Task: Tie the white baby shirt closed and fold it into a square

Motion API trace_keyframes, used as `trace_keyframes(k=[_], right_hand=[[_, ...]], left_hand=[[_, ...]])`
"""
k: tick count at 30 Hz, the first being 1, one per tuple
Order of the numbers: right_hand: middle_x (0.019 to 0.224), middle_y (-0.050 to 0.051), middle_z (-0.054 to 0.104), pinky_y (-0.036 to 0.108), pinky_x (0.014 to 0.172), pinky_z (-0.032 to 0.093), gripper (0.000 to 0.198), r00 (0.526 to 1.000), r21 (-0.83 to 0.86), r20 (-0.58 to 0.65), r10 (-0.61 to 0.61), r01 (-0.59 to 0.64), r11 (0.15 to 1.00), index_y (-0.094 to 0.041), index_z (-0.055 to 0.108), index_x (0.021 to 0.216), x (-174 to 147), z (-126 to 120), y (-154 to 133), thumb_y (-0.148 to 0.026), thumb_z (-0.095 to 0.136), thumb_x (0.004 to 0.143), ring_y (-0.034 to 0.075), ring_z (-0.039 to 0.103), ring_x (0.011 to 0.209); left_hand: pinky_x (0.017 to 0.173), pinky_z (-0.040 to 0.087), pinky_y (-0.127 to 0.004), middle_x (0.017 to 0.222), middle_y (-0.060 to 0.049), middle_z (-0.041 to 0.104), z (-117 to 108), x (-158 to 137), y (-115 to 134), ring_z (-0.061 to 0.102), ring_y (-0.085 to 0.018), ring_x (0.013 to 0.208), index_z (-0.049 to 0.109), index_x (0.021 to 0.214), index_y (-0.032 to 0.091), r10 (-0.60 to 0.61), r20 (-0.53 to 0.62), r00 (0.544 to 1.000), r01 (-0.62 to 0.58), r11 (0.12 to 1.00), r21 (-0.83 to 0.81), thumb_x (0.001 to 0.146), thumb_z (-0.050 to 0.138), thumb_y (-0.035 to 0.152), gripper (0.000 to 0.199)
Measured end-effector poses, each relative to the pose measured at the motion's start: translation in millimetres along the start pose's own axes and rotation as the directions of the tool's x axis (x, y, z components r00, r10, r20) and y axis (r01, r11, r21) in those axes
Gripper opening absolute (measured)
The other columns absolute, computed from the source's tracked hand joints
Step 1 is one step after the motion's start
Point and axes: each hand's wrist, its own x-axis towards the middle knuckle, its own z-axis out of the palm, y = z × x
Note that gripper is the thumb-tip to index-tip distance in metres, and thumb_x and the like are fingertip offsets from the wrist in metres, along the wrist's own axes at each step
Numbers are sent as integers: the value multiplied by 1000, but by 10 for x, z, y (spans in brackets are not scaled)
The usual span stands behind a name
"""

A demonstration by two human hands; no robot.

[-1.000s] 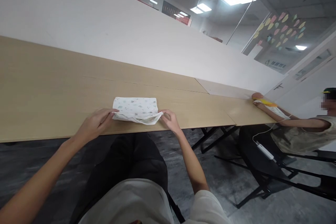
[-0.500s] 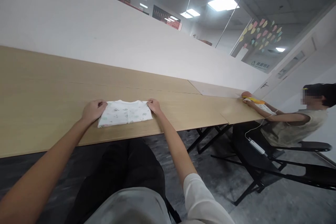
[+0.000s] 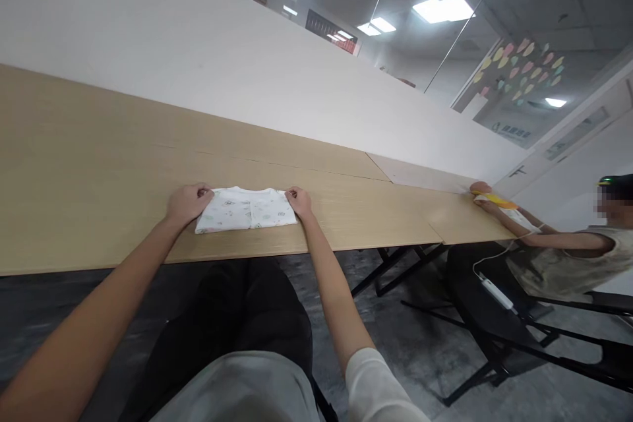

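A white baby shirt (image 3: 247,210) with small printed figures lies folded on the wooden table (image 3: 123,211). Its neckline edge faces away from me and shows a shallow curve. My left hand (image 3: 188,203) is closed at the far left corner, thumb and fingers pinching the cloth. At the far right corner, my right hand (image 3: 300,202) likewise grips the shirt between thumb and fingers. The cloth lies flat between the two hands, close to the table's front edge.
A white wall (image 3: 277,99) with glass above it runs behind the table. To the right, a seated person (image 3: 578,250) handles yellow and white cloth (image 3: 497,200) at the far table end. A black folding chair (image 3: 484,316) carries a white power strip (image 3: 496,293).
My view has shifted, so the table, shirt and seated person appear farther right. Both hands stay at the shirt's far corners, and the shirt keeps its folded shape.
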Motion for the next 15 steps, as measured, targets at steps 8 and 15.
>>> trace_keyframes(k=[8, 15], right_hand=[[96, 3, 73, 23, 79, 46, 16, 1000, -47, 11, -14, 15, 999, -19, 70, 98, -14, -9, -25, -23, 56, 93, 15, 64, 88], [94, 4, 73, 24, 79, 48, 15, 1000, -71, 16, 0, 1, 997, -19, 72, 95, -13, -10, -17, -25, 60, 91, 16, 65, 87]], left_hand=[[75, 44, -29, 113, -12, 71, 16, -1, 6, 63, -25, 98, 67, 113, 14, -2, -28, 1000, 2, 1000, 23, 87, 40, 34, 42], [71, 42, -28, 110, -11, 71, 65, 61, -61, 62, -23, 92, 68, 109, 14, 4, -2, 1000, -4, 1000, -5, 86, 42, 37, 42]])
